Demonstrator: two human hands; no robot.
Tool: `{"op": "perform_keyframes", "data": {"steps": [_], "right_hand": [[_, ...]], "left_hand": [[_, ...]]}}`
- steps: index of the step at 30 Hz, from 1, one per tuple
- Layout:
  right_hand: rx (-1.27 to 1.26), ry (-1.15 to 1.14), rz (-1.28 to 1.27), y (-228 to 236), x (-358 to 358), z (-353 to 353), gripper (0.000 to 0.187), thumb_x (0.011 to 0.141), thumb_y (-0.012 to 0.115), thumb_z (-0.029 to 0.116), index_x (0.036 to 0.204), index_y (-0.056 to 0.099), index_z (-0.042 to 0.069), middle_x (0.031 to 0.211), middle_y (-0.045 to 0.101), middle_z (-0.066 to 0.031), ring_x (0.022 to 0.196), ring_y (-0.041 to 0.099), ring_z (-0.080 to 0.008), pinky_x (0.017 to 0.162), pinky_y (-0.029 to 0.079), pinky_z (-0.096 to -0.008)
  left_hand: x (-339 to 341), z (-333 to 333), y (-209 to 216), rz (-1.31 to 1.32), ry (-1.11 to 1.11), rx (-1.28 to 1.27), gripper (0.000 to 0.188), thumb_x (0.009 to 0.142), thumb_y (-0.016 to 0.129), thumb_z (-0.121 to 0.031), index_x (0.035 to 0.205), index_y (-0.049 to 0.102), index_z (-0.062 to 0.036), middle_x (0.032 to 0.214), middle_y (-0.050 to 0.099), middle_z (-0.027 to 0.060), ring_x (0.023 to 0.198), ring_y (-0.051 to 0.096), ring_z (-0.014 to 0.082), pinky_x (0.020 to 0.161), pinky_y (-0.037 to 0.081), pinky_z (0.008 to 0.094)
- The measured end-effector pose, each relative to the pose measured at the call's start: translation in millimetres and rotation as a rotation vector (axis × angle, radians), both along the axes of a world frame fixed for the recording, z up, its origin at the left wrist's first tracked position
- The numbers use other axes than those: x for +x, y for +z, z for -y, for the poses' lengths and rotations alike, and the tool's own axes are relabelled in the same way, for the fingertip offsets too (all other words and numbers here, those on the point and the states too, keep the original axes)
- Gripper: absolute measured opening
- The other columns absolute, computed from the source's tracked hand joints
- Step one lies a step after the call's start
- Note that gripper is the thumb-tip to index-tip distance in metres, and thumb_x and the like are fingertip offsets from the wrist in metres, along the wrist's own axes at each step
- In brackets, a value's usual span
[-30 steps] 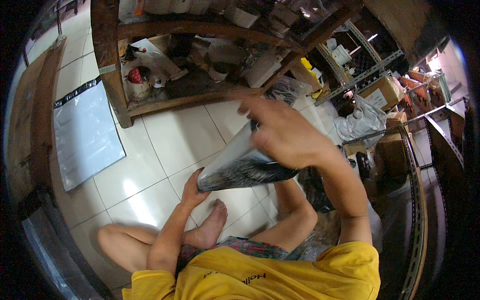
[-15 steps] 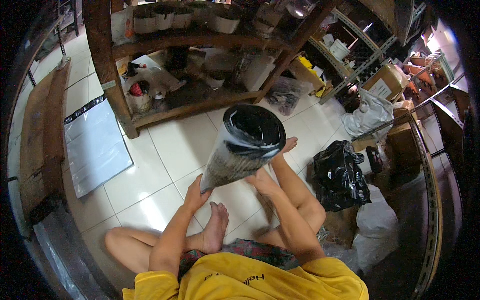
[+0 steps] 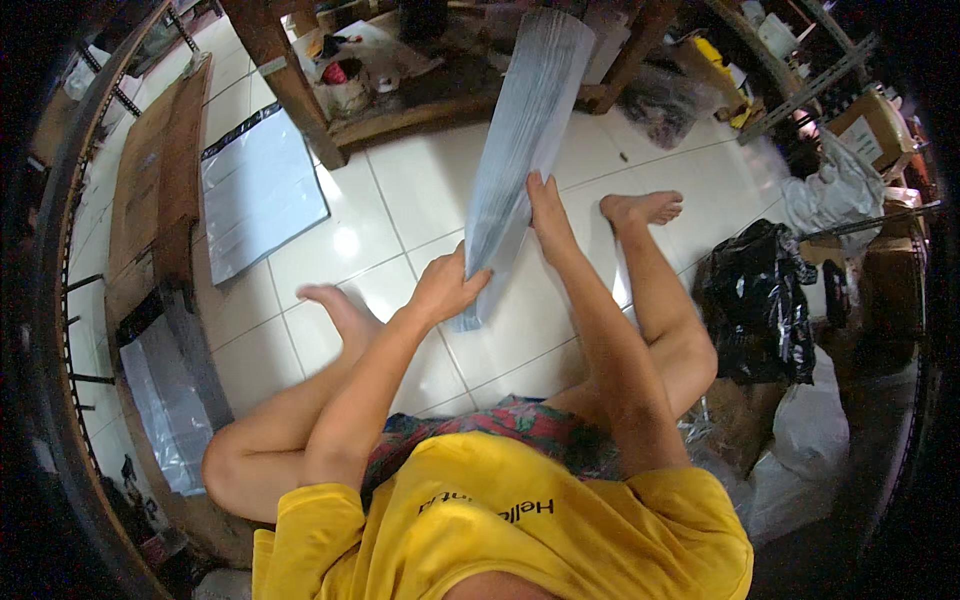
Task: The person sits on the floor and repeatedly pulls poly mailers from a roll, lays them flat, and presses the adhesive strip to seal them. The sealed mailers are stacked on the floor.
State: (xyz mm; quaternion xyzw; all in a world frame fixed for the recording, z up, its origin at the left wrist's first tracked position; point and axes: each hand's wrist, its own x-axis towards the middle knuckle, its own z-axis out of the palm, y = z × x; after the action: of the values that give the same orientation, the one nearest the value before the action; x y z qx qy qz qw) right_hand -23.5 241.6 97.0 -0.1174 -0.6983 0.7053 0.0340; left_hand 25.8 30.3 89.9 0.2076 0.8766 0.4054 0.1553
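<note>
A thick, bent stack of thin pale-grey plastic mailing bags stands tilted in front of me, its many layered edges showing. My left hand grips its lower end, thumb across the near face and fingers behind. Against the right side of the stack is my right hand, its fingers pressed along the edge and partly hidden. On the tiles to the left lies a flat stack of white plastic bags with a black strip along its far end.
A wooden shelf stands ahead with pots and loose items. A black plastic bag and a white sack lie at right. Cardboard and another plastic pack are at left. My bare legs frame the tiled floor.
The stack has swung from a curled shape with its black end facing up to a more upright tilt, edges showing. My left foot has moved outward, and the view has shifted.
</note>
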Motion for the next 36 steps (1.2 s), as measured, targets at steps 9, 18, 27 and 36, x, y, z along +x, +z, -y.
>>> {"op": "perform_keyframes", "data": {"steps": [9, 18, 27, 36], "right_hand": [[0.044, 0.168, 0.376, -131.7, 60.6, 37.1, 0.093, 0.090, 0.059, 0.066, 0.152, 0.027, 0.004, 0.143, 0.046, -0.0163, 0.126, 0.049, -0.0301, 0.099, 0.044, -0.0509], [-0.062, 0.209, 0.464, -62.4, 86.6, 43.3, 0.110, 0.084, 0.069, 0.062, 0.155, 0.016, -0.001, 0.143, 0.043, -0.0214, 0.130, 0.047, -0.0350, 0.102, 0.043, -0.0529], [-0.102, 0.125, 0.373, -54.4, 90.1, 50.6, 0.093, 0.083, 0.078, 0.044, 0.143, 0.034, -0.011, 0.132, 0.055, -0.0272, 0.117, 0.059, -0.0304, 0.096, 0.050, -0.0384], [-0.254, 0.025, 0.470, -82.5, 97.5, 12.7, 0.087, 0.084, 0.078, 0.043, 0.144, 0.034, -0.003, 0.136, 0.053, -0.0230, 0.119, 0.057, -0.0333, 0.093, 0.052, -0.0455]], "left_hand": [[41.9, -6.3, -41.6, 0.135, 0.031, -0.364, 0.059, 0.083, 0.065, -0.032, 0.119, 0.050, 0.0114, 0.100, 0.066, 0.0347, 0.093, 0.067, 0.0470, 0.085, 0.054, 0.0517], [39.2, -18.7, -29.0, 0.223, 0.050, -0.434, 0.060, 0.080, 0.070, -0.031, 0.118, 0.049, 0.0102, 0.097, 0.067, 0.0339, 0.093, 0.068, 0.0464, 0.082, 0.056, 0.0505], [40.4, -22.8, -27.8, 0.213, 0.038, -0.475, 0.071, 0.083, 0.069, -0.043, 0.122, 0.046, 0.0123, 0.098, 0.068, 0.0330, 0.092, 0.069, 0.0463, 0.082, 0.056, 0.0501], [59.1, -32.3, -21.3, 0.053, 0.087, -0.374, 0.088, 0.093, 0.054, -0.060, 0.158, 0.022, -0.0102, 0.152, 0.023, 0.0378, 0.118, 0.055, 0.0534, 0.091, 0.054, 0.0533]]}}
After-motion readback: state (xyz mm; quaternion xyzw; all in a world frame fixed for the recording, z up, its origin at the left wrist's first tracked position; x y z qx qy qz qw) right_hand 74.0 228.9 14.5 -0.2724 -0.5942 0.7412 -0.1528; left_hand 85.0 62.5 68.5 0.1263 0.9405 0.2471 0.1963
